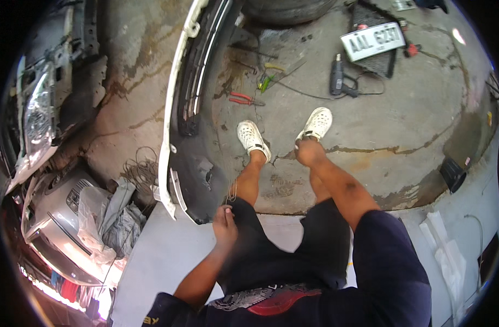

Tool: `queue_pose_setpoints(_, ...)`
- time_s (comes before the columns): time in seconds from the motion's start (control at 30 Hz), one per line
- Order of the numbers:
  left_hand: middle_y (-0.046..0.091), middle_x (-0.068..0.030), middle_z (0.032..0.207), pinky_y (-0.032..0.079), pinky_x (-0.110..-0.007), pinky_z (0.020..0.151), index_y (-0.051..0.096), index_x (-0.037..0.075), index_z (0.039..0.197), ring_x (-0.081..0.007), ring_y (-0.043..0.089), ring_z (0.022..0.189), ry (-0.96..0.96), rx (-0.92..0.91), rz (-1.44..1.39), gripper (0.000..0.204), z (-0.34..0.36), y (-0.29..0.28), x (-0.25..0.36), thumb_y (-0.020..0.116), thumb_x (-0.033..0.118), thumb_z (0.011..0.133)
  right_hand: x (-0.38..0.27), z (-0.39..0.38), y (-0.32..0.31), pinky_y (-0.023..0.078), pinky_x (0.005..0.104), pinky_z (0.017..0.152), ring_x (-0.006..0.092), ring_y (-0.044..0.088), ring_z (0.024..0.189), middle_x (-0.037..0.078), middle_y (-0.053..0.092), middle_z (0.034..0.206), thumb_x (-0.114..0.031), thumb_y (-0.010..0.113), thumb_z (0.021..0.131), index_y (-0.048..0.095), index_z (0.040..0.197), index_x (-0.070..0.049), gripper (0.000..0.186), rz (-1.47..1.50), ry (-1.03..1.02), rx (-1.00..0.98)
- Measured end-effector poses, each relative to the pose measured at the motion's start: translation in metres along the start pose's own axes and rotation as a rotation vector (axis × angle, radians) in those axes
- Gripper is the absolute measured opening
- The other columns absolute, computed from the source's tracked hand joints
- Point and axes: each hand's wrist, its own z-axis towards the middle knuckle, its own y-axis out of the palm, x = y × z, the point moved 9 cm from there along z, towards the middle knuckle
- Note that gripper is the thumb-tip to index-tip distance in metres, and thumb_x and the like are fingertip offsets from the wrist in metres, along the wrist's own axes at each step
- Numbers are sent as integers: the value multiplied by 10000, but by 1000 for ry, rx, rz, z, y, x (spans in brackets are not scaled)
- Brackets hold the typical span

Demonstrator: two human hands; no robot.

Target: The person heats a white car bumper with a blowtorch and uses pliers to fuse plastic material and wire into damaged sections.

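Along the left edge of the concrete floor (402, 125) stands a car part with a clear, faceted headlamp (38, 106); below it sits a rounded, glossy silver panel (49, 199), with crumpled translucent plastic sheeting (119, 215) beside it. Near the sheeting is a loose, tangled coil of wire (141, 169). A long curved bumper (168, 120), white along its outer rim and matt black inside, arcs down to the near edge of the floor, where the smooth pale ledge (162, 256) begins. Just beside its lower end, the left hand (225, 224) has its fingers curled nearly closed, thumb against forefinger, pinching a thin wire (232, 189) whose fine loops rise above the fingertips. Farther out on the floor lie red-handled pliers (243, 99) and a green-handled tool (265, 84); a rounded black rubber tyre (287, 10) is at the far edge. The right hand (309, 151) is by the heel of a white, perforated clog (318, 122), fingers bent inward; their tips are hidden, so I cannot tell how far they close or whether they hold anything. Beyond is a dark, pistol-shaped heat gun (336, 79) with a cable, then a flat white number plate (372, 41) on a black mesh panel (390, 64), toward the floor's far right corner.
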Motion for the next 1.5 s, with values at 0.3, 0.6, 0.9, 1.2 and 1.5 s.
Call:
queue_pose_setpoints(0.3,651,-231,889,421,-541,751,624,16,952,-463,578,838,-134,63,273,176,24,18,-39,504,116,1034,-82,311,100,317,609,1238,417,311,1566,190,383,1676,-234,497,1009,711,1370,-119,435,-273,-231,-83)
queue_pose_setpoints(0.6,634,-229,873,393,-541,726,613,22,951,-443,534,797,-141,-4,265,182,50,28,-18,505,136,1044,-9,332,138,519,554,1035,409,555,1320,219,545,1462,-150,553,976,630,1382,-56,424,100,-110,45)
queue_pose_setpoints(0.9,685,-131,834,520,-393,718,690,34,1130,-233,662,743,-39,-39,8,293,35,34,20,524,274,1108,41,27,-51,570,540,836,517,678,943,278,716,993,-183,689,923,630,1162,-11,301,420,-80,106)
queue_pose_setpoints(1.2,672,-47,893,509,-320,711,737,49,1204,-133,594,757,283,-189,-336,352,4,-88,250,571,341,1101,-31,-361,-382,594,355,769,198,725,850,64,695,967,-105,783,919,573,1341,-36,476,1622,-232,231)
queue_pose_setpoints(1.5,723,-98,896,554,-335,782,727,7,1208,-180,692,825,654,-142,-381,276,-110,-224,438,595,218,1090,-124,-465,-349,557,322,781,173,663,852,88,662,1001,81,648,884,512,1484,-13,623,1305,-30,133)
